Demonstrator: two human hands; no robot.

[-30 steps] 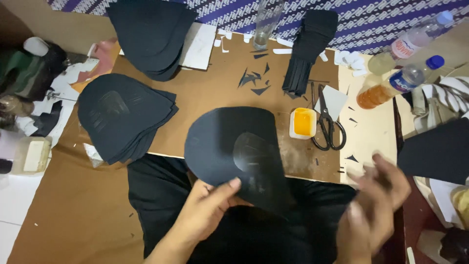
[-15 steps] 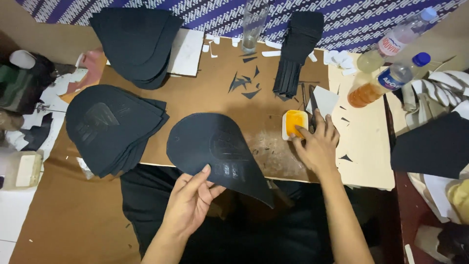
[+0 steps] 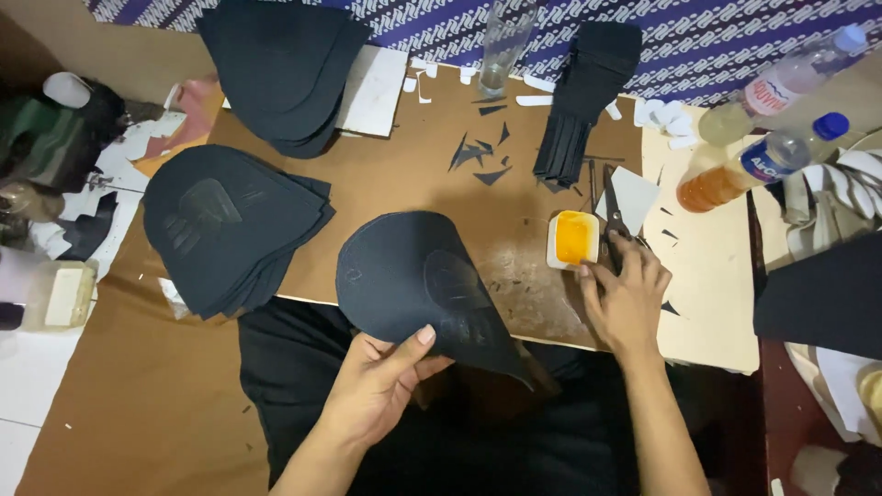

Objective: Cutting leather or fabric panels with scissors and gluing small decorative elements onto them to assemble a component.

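Black fabric panel (image 3: 418,289), curved and fan-shaped, pinched at its lower edge by the left hand (image 3: 381,386), thumb on top, fingers under; most of it rests on the board (image 3: 404,184), the pointed end overhanging toward the lap. Likely held so to keep it flat and facing up. Right hand (image 3: 625,298) lies loosely curled, palm down, fingertips at the small tray of orange paste (image 3: 573,239) and beside the scissors (image 3: 614,216); grasps nothing that I can see. Paste sits within easy reach of that hand. Brown board lies on a floor-level work area. Two stacks of like panels (image 3: 230,225) at left and top; a folded dark bundle (image 3: 583,92), black offcuts (image 3: 478,156), bottles (image 3: 763,165) at right, patterned cloth (image 3: 698,37) behind.
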